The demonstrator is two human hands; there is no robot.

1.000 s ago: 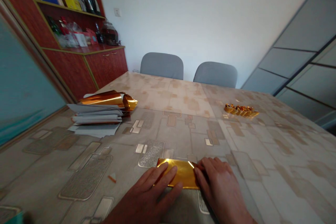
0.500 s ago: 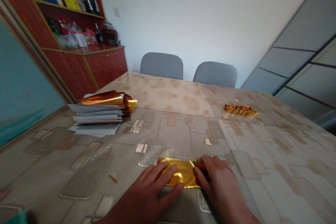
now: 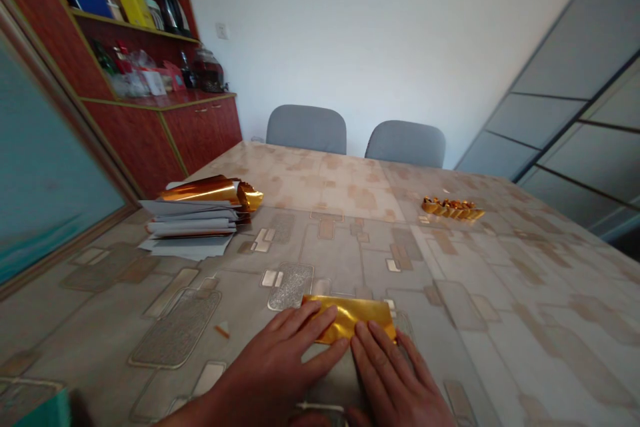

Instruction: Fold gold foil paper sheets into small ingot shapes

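At the bottom of the frame, the left hand (image 3: 270, 373) and right hand (image 3: 393, 373) are pressing flat on a gold foil sheet (image 3: 353, 315) lying on the worktop (image 3: 530, 320).

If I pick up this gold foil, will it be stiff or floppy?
Probably floppy and light: the gold foil looks thin, with soft creases where the left hand presses it. It may slide if pushed, since the table cover looks smooth and glossy.

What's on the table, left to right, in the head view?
paper stack → left hand → gold foil sheet → right hand → gold foil pieces
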